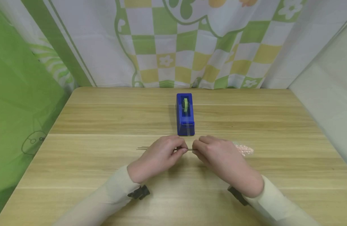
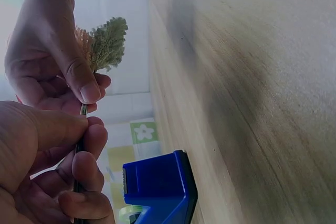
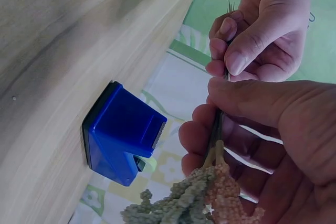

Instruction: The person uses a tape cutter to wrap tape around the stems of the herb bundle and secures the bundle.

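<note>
My left hand [image 1: 157,153] pinches a thin bundle of stems between thumb and fingers, and the bare stem ends [image 1: 141,148] stick out to its left. Close beside it, my right hand [image 1: 220,157] grips the same bundle nearer the flower heads. These artificial flowers have bead-like clusters, one pink [image 3: 228,195] and one grey-green [image 3: 181,203]. In the head view only the pink tip [image 1: 247,150] shows well past the right hand. Between the two hands a short length of stem [image 1: 190,149] is visible. The fingers hide the rest.
A blue tape dispenser [image 1: 179,124] with a greenish roll [image 1: 185,105] stands on the wooden table [image 1: 105,116] just beyond the hands. A patterned curtain [image 1: 165,44] hangs behind the table's back edge. Green cloth [image 1: 21,94] lies along the left side.
</note>
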Demonstrator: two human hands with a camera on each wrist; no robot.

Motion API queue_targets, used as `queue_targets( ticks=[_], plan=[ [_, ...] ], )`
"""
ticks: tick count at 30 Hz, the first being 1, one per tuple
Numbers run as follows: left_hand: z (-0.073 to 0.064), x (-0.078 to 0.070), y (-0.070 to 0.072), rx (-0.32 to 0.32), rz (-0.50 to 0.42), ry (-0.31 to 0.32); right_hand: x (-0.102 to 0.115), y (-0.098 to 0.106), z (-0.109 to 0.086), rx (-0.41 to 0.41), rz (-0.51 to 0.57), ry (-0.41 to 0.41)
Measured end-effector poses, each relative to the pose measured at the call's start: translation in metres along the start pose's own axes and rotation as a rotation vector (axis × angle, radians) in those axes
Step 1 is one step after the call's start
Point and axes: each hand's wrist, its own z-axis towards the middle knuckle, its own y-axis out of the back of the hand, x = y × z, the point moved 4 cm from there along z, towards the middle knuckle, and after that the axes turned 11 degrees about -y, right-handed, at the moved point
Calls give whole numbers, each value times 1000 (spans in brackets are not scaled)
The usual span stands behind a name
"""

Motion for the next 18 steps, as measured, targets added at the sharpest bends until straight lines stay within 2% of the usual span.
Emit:
queue_targets(
  ticks=[7,11,18],
  plan=[
    [0,0,-1,1,20,8,-1,-2,1,48,13,-4],
    [0,0,-1,0,18,15,-2,-3,2,44,36,5],
    [1,1,0,38,15,31,-4,-5,2,39,60,0]
  ],
)
